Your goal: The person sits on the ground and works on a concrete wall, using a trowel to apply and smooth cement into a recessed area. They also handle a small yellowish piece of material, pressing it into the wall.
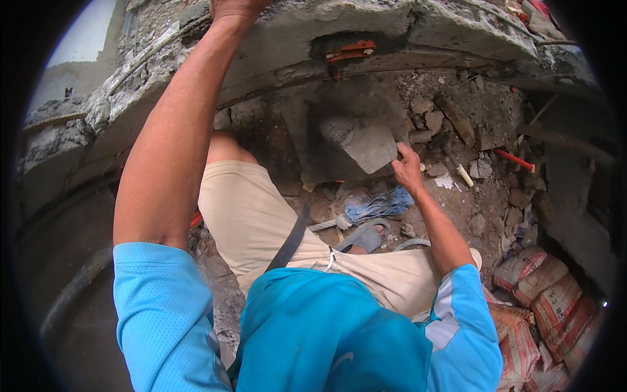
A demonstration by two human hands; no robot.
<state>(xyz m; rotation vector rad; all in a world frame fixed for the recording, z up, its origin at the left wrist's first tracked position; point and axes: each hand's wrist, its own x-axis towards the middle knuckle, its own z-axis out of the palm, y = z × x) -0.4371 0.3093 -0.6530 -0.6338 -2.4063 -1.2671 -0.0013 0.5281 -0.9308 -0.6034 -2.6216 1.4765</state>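
My left arm reaches up to the broken concrete edge (326,26). Only part of my left hand (238,6) shows at the top of the picture, by that edge; its fingers are mostly cut off. With my right hand (408,168), thumb and fingers closed, I grip the corner of a flat grey sheet (371,145). The sheet is tilted in front of my knees, beneath the concrete, and its far part fades into a dark, smeared patch. What the sheet is made of cannot be made out.
Rubble (480,222) covers the ground. My sandalled foot (369,236) stands beside a blue frayed bundle (379,206). To the right lie a red bar (514,160), a white-ended stick (464,175) and stacked sacks (555,297). Orange brick (353,51) shows in the concrete.
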